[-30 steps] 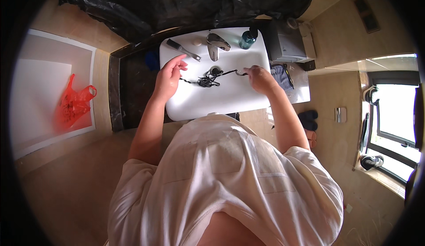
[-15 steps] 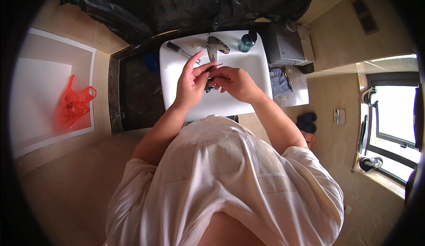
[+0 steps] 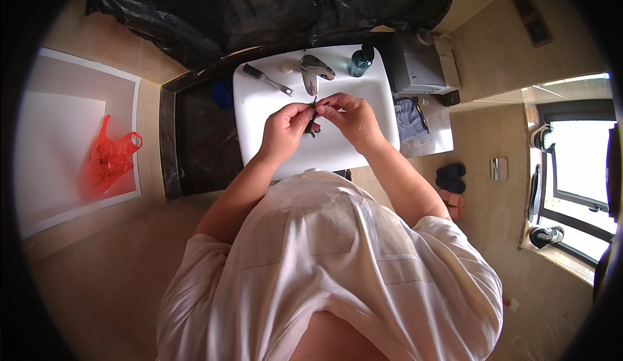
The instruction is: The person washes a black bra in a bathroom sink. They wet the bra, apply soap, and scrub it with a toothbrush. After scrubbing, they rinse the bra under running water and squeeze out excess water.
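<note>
Over the white washbasin, just below the faucet, my two hands meet. A small, thin dark piece hangs between them, too small and covered to name. My left hand pinches it from the left with thumb and fingertips. From the other side, the thumb and fingers of my right hand close on its upper end. Several short dark strands or prongs show below the fingertips. Water drops glisten on the back of my right hand.
On the basin's back rim lie a flat brush and a teal pump bottle. A grey box and dark cloth are at the right. Left stands a white tub with a red plastic bag. Slippers lie on the floor.
My left hand's raised, spread fingers have folded down into a pinch on the dark piece. My right hand has shifted slightly, and both sets of fingertips now meet at its top.
</note>
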The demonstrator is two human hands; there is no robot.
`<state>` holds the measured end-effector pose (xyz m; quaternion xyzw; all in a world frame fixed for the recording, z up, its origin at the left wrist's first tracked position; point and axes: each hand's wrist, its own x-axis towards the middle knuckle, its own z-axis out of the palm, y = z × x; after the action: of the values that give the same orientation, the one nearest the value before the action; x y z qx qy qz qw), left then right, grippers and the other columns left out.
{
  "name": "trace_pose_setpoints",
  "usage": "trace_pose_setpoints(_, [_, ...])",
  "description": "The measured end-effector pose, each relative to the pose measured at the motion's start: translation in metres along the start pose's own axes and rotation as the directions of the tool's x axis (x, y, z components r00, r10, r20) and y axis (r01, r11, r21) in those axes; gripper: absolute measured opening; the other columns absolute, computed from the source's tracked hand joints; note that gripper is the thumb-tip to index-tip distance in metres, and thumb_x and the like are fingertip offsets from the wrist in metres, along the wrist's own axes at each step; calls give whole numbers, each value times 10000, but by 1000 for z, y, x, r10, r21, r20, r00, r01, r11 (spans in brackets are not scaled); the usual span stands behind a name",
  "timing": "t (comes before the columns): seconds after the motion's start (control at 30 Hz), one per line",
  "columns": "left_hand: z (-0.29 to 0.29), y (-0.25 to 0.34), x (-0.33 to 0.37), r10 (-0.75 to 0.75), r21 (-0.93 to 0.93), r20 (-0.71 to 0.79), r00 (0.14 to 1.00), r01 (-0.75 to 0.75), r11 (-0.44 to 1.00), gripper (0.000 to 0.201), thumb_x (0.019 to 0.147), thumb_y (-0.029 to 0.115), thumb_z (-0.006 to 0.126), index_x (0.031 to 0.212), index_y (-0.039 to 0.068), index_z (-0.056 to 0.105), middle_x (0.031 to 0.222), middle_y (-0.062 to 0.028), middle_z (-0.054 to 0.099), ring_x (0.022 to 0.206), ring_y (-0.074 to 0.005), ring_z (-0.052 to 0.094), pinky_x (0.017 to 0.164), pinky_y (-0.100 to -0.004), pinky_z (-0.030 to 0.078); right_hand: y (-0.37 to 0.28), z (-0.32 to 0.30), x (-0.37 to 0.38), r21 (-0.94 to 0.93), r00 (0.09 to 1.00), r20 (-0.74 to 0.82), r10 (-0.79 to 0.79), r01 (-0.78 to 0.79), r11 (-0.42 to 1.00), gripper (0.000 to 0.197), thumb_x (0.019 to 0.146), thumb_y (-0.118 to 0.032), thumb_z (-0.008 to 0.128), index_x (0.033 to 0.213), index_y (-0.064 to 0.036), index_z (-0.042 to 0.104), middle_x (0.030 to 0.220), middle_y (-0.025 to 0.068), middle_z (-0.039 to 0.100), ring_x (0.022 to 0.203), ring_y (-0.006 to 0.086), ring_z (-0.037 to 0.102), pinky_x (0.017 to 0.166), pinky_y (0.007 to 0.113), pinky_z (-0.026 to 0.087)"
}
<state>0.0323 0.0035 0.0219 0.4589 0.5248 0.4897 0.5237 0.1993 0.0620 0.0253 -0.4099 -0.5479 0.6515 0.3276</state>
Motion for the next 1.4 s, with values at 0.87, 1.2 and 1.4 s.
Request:
trace_pose_setpoints(0.87, [-39,-37,9,-164,394,230,959,62,917,173,946,113,552,1003,-26,639,728,-10,569,667,-84,490,628,-238,422,29,-67,18,304,953,-192,235,-170,937,228,925,-255,614,1087,-98,585,794,-16,556,572,81,444,497,252,421])
trace_pose_setpoints(1.2, [-28,-23,17,-182,366,293,938,66,928,146,958,93,526,1003,-12,617,775,-18,600,698,-89,524,661,-236,450,14,-17,11,-552,989,120,90,-9,834,283,938,-270,593,1097,-39,628,851,41,668,705,156,599,659,297,482])
trace_pose_setpoints(1.4, [-53,-50,11,-172,362,168,971,102,927,202,961,181,542,968,-1,628,704,-16,547,654,-98,487,620,-257,424,11,-85,24,481,922,-371,113,87,872,171,968,-257,561,897,-104,584,623,-61,385,509,56,324,447,209,282])
